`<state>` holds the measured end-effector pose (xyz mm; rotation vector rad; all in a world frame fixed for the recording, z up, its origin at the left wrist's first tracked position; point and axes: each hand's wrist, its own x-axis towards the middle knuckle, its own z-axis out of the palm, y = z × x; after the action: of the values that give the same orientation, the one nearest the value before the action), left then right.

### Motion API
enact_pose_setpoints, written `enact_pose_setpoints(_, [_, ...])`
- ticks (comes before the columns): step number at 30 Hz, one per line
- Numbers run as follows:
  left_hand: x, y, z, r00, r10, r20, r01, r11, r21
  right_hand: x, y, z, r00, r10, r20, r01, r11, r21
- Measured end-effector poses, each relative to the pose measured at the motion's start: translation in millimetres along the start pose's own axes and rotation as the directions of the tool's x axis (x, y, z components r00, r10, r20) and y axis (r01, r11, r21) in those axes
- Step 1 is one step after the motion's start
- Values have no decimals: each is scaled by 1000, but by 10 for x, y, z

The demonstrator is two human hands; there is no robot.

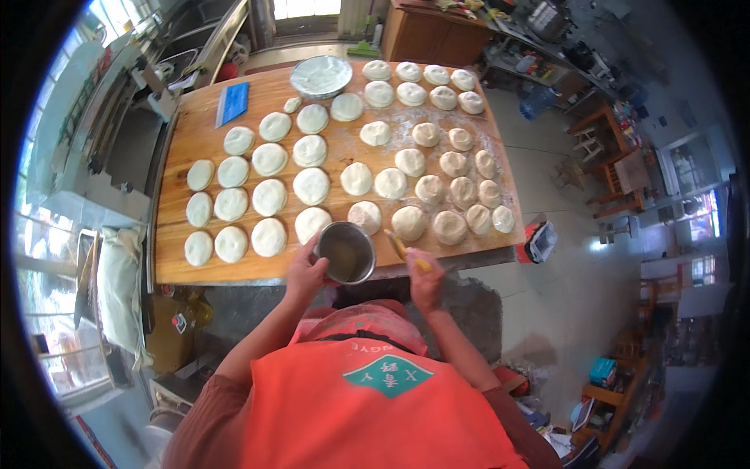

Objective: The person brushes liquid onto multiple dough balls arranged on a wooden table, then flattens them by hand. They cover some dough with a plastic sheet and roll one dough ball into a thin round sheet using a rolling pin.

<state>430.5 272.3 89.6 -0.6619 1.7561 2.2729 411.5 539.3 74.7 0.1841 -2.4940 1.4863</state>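
Note:
My left hand (306, 271) holds a round metal bowl (347, 253) by its left side, with some liquid in it, at the table's near edge. Just right of the bowl, my right hand (425, 279) grips a brush (398, 245) by its yellow handle, its tip pointing up and left towards the dough. Flat round dough pieces lie in rows on the wooden table. Closest to the brush are a browner dough disc (409, 223) and a partly browned one (364, 218). Those on the left, such as this dough disc (269, 237), look paler and smooth.
A metal basin (321, 77) dusted white stands at the table's (176, 258) far side. A blue-handled dough scraper (233, 104) and a small dough lump (292, 105) lie left of it. A lined red bin (538, 241) stands on the floor by the near right corner.

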Motion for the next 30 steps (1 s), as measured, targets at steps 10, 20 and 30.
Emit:
enact_pose_setpoints(10, [-41,-5,89,999,52,2,-52,985,163,243,-174,556,943,225,246,-276,941,197])
enact_pose_setpoints(20, [-78,22,-212,995,-49,-91,48,999,-15,753,166,478,927,351,135,-320,548,773])
enact_pose_setpoints(30, [-324,-9,-416,982,-107,-156,99,993,-61,879,376,577,963,-241,117,247,968,-39])
